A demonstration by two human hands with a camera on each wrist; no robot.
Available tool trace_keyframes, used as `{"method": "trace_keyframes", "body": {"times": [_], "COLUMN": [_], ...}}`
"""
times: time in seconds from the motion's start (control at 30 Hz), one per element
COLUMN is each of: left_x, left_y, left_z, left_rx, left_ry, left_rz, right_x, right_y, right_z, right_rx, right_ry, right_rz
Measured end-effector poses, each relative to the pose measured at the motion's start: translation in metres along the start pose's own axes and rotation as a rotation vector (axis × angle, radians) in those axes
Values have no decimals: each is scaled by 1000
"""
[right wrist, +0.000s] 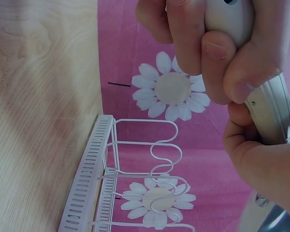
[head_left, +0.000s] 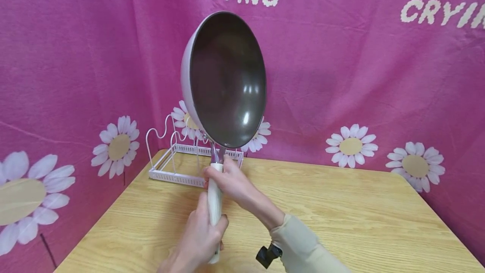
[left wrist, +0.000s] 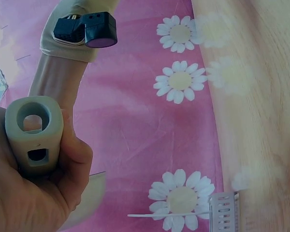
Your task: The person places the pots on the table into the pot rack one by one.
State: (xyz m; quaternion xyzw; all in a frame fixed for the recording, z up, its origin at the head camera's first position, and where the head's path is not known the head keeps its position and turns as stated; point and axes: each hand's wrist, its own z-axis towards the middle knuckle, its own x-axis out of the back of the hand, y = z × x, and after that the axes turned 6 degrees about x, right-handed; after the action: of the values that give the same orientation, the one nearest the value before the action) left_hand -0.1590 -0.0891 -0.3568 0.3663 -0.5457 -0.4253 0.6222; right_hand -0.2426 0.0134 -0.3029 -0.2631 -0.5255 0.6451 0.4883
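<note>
Pink backdrop [head_left: 322, 75]; hands [head_left: 232, 180], right above left, grip pan handle [head_left: 214, 199].

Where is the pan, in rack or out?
Out: the pan is apart from the rack, left hand and right hand gripping its handle.

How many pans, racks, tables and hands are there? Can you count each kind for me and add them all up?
Pan: 1
Rack: 1
Table: 1
Hands: 2, the left hand and the right hand, both gripping the pan's handle
Total: 5
</note>
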Motion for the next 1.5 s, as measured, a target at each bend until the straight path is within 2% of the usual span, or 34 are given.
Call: {"method": "trace_keyframes", "body": {"times": [0.33, 0.63, 0.8, 1.07, 1.23, 1.5], "left_x": [6, 11, 12, 15, 18, 21], "left_y": [1, 6, 3, -2, -2, -4], "left_z": [-1, -2, -2, -3, -2, -3], "left_rx": [2, 36, 54, 28, 60, 76], "left_ry": [42, 45, 41, 62, 69, 71], "left_rz": [50, 79, 81, 112, 129, 137], "right_x": [-2, -5, -7, -11, -16, -24], "right_y": [1, 2, 6, 15, 20, 26], "right_z": [6, 10, 12, 16, 21, 26], "right_rx": [21, 48, 34, 42, 32, 34], "right_ry": [-60, -114, -126, -172, -177, -208], "right_rz": [27, 83, 131, 207, 262, 415]}}
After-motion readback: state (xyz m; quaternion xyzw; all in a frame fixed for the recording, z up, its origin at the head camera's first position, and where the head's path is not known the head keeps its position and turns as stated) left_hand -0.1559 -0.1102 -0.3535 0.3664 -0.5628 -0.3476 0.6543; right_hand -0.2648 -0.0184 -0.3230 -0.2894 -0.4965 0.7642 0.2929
